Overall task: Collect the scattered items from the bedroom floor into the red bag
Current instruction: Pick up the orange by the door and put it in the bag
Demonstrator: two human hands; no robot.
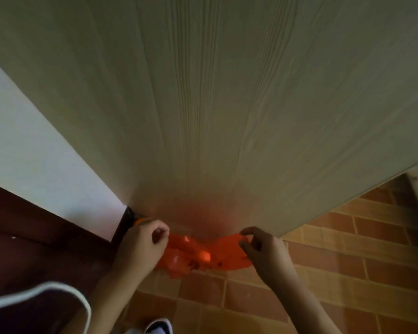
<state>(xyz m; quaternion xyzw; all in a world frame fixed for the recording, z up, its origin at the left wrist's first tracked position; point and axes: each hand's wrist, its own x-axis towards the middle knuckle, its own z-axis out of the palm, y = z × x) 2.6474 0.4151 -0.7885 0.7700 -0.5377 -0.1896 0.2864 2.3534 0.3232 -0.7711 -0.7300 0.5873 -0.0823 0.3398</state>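
Note:
The red bag (pixel 198 257) lies crumpled on the tiled floor right at the foot of a pale wooden door. My left hand (pixel 140 247) pinches the bag's left edge between thumb and fingers. My right hand (pixel 263 251) pinches the bag's right edge, fingers curled over the plastic. The bag's mouth is stretched between both hands. Something pale and glossy shows inside the bag, too blurred to name. A small orange thing (pixel 140 221) peeks out just behind my left hand.
The pale wood-grain door (pixel 227 104) fills most of the view, close ahead. A white wall (pixel 29 153) with a dark brown skirting (pixel 34 237) runs on the left. Orange-brown floor tiles (pixel 348 273) spread to the right. My shoe (pixel 159 326) shows at the bottom.

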